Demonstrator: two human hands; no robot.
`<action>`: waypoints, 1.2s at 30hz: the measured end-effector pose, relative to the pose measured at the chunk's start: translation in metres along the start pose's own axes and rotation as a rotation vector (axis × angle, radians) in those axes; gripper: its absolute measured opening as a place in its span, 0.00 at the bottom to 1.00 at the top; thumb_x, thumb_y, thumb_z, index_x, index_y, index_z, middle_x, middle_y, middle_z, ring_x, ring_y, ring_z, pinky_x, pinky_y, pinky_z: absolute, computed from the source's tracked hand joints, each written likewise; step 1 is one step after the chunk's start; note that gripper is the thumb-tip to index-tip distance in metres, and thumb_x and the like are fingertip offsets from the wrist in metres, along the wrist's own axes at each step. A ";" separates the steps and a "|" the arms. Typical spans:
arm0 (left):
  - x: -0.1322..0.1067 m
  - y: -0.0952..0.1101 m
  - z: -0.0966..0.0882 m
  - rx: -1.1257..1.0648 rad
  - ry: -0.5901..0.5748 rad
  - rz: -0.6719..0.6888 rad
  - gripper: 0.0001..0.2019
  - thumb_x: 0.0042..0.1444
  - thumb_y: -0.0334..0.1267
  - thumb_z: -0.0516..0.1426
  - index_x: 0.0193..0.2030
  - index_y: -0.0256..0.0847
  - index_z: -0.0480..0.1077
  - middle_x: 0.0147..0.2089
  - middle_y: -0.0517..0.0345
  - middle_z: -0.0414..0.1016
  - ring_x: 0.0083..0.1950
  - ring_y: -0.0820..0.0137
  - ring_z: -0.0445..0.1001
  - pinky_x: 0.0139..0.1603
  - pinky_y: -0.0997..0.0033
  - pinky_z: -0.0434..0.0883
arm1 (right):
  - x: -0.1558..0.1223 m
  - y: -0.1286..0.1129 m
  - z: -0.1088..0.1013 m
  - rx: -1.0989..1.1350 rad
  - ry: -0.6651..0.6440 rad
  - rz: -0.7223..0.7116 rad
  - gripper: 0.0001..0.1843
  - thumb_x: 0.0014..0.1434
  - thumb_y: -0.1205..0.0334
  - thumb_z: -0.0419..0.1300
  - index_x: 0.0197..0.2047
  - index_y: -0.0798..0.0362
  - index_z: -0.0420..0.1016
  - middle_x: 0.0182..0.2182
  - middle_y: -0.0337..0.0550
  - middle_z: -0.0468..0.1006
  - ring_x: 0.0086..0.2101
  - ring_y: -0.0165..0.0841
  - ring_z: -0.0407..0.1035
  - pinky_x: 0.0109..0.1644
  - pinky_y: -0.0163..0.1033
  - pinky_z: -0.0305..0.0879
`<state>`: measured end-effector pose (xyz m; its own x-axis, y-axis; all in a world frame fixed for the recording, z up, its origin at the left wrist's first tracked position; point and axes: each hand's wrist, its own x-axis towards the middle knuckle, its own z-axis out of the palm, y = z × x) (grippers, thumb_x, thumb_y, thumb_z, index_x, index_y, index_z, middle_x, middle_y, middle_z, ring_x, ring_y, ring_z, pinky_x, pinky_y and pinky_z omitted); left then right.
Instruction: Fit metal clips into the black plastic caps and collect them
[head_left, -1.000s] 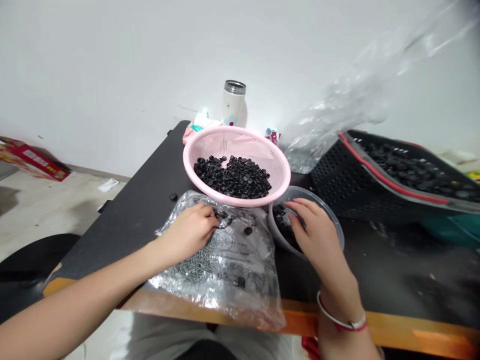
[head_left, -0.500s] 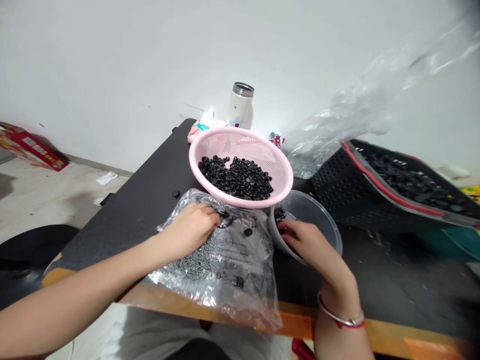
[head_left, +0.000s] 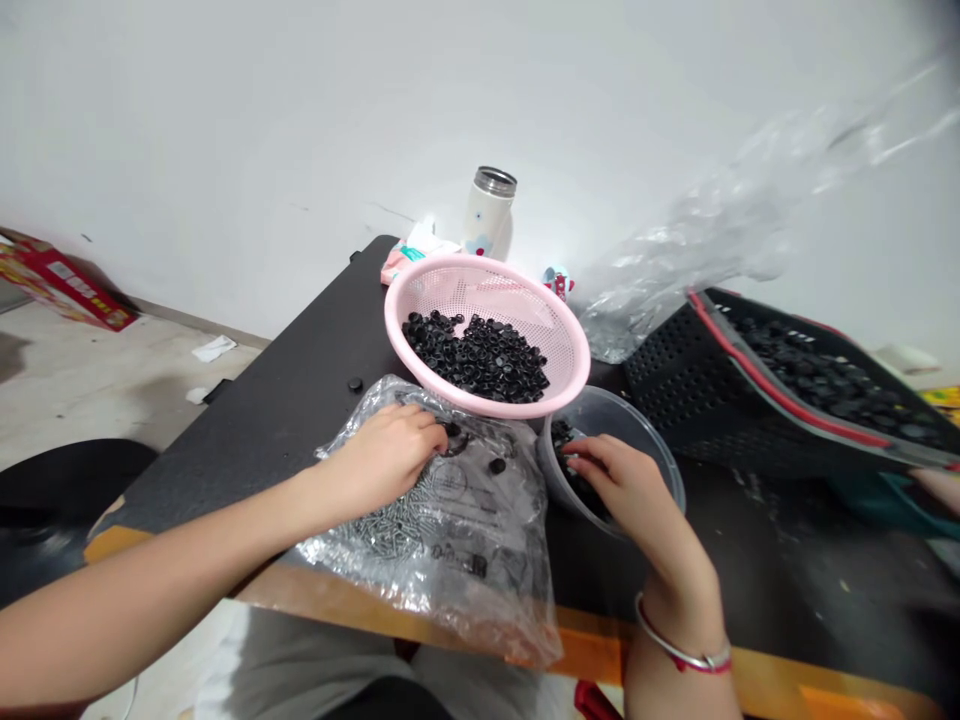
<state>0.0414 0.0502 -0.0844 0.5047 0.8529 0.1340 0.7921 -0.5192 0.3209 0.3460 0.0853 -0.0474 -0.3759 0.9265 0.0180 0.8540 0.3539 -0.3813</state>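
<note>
My left hand (head_left: 397, 445) rests on a clear plastic bag (head_left: 495, 580), its fingers curled down beside a few small black round caps; what they grip, if anything, is hidden. Silver screws (head_left: 386, 530) lie heaped under and in front of that hand. One loose black cap (head_left: 496, 466) sits on the bag to the right. My right hand (head_left: 619, 475) is over the near side of a clear plastic tub (head_left: 667, 455), thumb and fingers drawn together above the black pieces (head_left: 562, 435) inside. Whether a piece is between those fingertips I cannot make out.
A pink colander (head_left: 555, 300) of black caps stands behind the bag, overlapping the tub. Behind it are a white bottle (head_left: 487, 215) and a tissue pack (head_left: 397, 260). To the right a dark basket (head_left: 664, 375) holds black pieces. Another person's hand (head_left: 937, 488) shows at the right edge.
My right hand's fingertips have lifted slightly from the black pieces in the tub. My left hand stays nearly in place. Another person's hand has appeared at the right edge.
</note>
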 end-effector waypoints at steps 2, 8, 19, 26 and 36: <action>0.000 0.000 -0.001 -0.052 -0.020 0.000 0.11 0.62 0.27 0.50 0.40 0.38 0.73 0.37 0.51 0.76 0.42 0.58 0.74 0.44 0.57 0.68 | 0.000 -0.003 -0.001 0.019 -0.033 -0.009 0.12 0.60 0.63 0.55 0.39 0.53 0.81 0.35 0.45 0.83 0.36 0.38 0.77 0.41 0.38 0.68; -0.001 0.002 -0.005 -0.138 -0.031 -0.005 0.08 0.59 0.28 0.52 0.36 0.37 0.72 0.31 0.53 0.74 0.37 0.61 0.73 0.43 0.59 0.69 | -0.001 -0.005 -0.001 -0.005 -0.042 -0.039 0.11 0.59 0.63 0.56 0.36 0.52 0.81 0.35 0.44 0.84 0.35 0.38 0.77 0.39 0.37 0.67; -0.003 0.003 -0.010 -0.131 -0.008 -0.031 0.15 0.57 0.24 0.50 0.43 0.38 0.76 0.35 0.50 0.79 0.38 0.59 0.78 0.44 0.57 0.71 | -0.001 -0.003 0.000 -0.016 0.003 -0.074 0.12 0.60 0.64 0.55 0.36 0.53 0.81 0.34 0.45 0.83 0.35 0.38 0.78 0.39 0.38 0.68; -0.003 0.006 -0.016 -0.156 0.014 -0.099 0.15 0.56 0.23 0.50 0.39 0.38 0.76 0.35 0.51 0.80 0.38 0.60 0.78 0.40 0.62 0.70 | -0.002 0.001 0.001 0.009 0.060 -0.075 0.11 0.60 0.64 0.55 0.36 0.54 0.80 0.33 0.44 0.83 0.34 0.37 0.77 0.38 0.38 0.68; -0.009 0.016 -0.013 -0.486 0.097 -0.047 0.08 0.61 0.30 0.53 0.47 0.40 0.69 0.32 0.60 0.78 0.33 0.69 0.76 0.34 0.71 0.66 | -0.025 -0.067 0.026 0.332 0.375 -0.247 0.05 0.63 0.62 0.61 0.39 0.53 0.77 0.28 0.39 0.76 0.27 0.30 0.69 0.32 0.34 0.64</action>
<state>0.0454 0.0351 -0.0685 0.4200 0.8879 0.1878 0.5498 -0.4136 0.7257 0.2893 0.0351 -0.0463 -0.3453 0.8247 0.4479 0.5751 0.5631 -0.5935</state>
